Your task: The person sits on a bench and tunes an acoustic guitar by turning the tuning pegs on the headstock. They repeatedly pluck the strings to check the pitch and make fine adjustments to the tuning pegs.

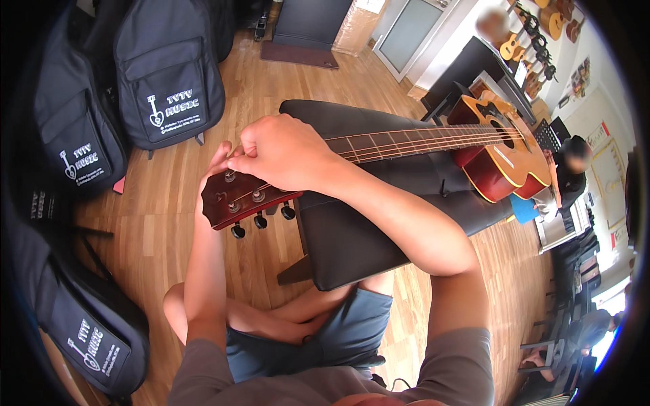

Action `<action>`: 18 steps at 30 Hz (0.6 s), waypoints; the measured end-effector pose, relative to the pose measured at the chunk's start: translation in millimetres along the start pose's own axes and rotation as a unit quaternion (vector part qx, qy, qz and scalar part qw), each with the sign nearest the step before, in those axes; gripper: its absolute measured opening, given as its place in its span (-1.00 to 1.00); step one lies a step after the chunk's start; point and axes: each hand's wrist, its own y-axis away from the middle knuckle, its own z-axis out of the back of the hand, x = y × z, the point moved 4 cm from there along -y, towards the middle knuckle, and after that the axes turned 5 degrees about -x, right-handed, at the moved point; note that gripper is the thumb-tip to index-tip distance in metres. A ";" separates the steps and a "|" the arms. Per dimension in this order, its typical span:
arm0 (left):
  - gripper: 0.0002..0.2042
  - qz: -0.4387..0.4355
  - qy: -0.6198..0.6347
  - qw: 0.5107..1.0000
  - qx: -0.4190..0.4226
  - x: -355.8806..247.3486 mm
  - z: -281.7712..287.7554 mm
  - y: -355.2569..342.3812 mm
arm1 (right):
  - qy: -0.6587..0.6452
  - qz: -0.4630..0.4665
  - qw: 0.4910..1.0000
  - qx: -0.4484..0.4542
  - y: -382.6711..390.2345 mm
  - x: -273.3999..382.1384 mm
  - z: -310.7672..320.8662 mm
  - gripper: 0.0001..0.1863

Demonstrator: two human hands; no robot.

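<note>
An acoustic guitar (497, 159) with a pale top and dark red sides lies along a black padded bench (359, 230). Its neck points left and its dark red headstock (220, 196) juts past the bench's left end. Over the nut end of the headstock, my right hand (288, 152) is closed, thumb and fingertips pinched near the far tuning posts; what they pinch is hidden. My left hand (218, 159) reaches up behind the headstock to its far edge, fingers curled close to the right fingertips, its palm hidden. Black tuning pegs (260, 220) show along the near edge.
Several black gig bags (169, 74) stand on the wooden floor (257, 88) at the left. My crossed legs (291, 318) are below the bench. At the right are a seated person (572, 172), a blue stool (523, 210) and guitars (552, 24) on the wall.
</note>
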 end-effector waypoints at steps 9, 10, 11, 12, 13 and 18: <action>-0.79 -0.029 -0.048 0.995 0.082 0.8 -34.4 5.8 | -0.022 -0.016 0.999 0.020 5.3 3.2 4.0 -0.63; -0.79 -0.029 -0.039 0.994 0.096 1.0 -31.2 3.8 | -0.020 -0.017 0.999 0.019 4.9 3.0 3.5 -0.63; -0.80 -0.028 -0.024 0.994 0.100 1.4 -26.8 3.9 | -0.018 -0.018 1.000 0.018 4.5 3.4 3.7 -0.63; -0.80 -0.027 -0.010 0.994 0.102 2.9 -22.5 4.2 | -0.024 -0.017 0.999 0.019 4.5 4.8 4.8 -0.63; -0.80 -0.023 0.006 0.995 0.099 6.4 -20.0 4.8 | -0.031 -0.018 0.999 0.018 5.8 4.6 6.1 -0.63; -0.81 -0.009 0.033 0.996 0.084 16.1 -17.4 4.3 | -0.024 -0.018 0.999 0.021 5.3 3.8 8.3 -0.62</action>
